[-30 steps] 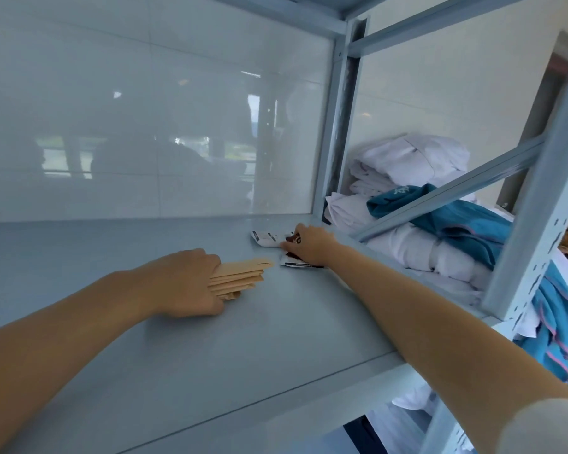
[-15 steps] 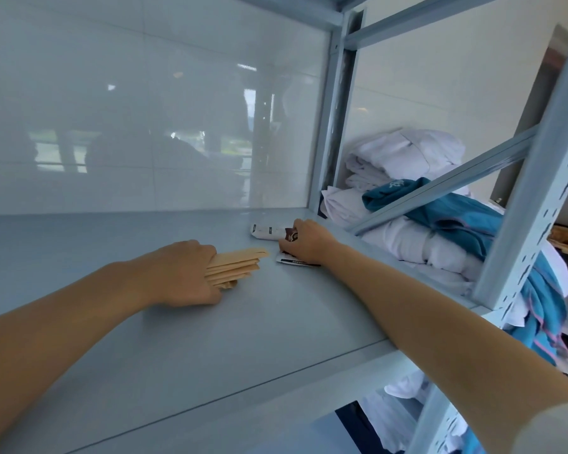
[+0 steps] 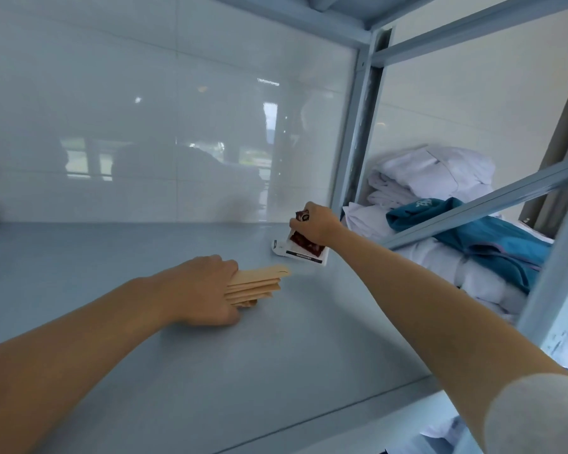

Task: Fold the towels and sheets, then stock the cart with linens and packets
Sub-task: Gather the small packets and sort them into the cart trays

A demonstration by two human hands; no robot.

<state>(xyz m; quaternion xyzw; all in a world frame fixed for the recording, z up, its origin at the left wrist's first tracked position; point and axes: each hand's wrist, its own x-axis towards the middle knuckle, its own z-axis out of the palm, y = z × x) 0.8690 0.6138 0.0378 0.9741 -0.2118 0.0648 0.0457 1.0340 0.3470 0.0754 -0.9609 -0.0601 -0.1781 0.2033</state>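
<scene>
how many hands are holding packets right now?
2. Left hand holds a fanned stack of tan packets low on the shelf. Right hand grips red-and-white packets near the back corner; exact packet numbers are partly hidden.

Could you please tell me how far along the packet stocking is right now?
Done: nothing visibly stocked; no cart in view. In hand: left hand holds tan packets on the shelf; right hand lifts red-and-white packets. Left: white linens remain beyond the frame.

Tan packets (image 3: 258, 283) lie fanned on the shelf; red-and-white packets (image 3: 304, 247) stand tilted nearby.
</scene>
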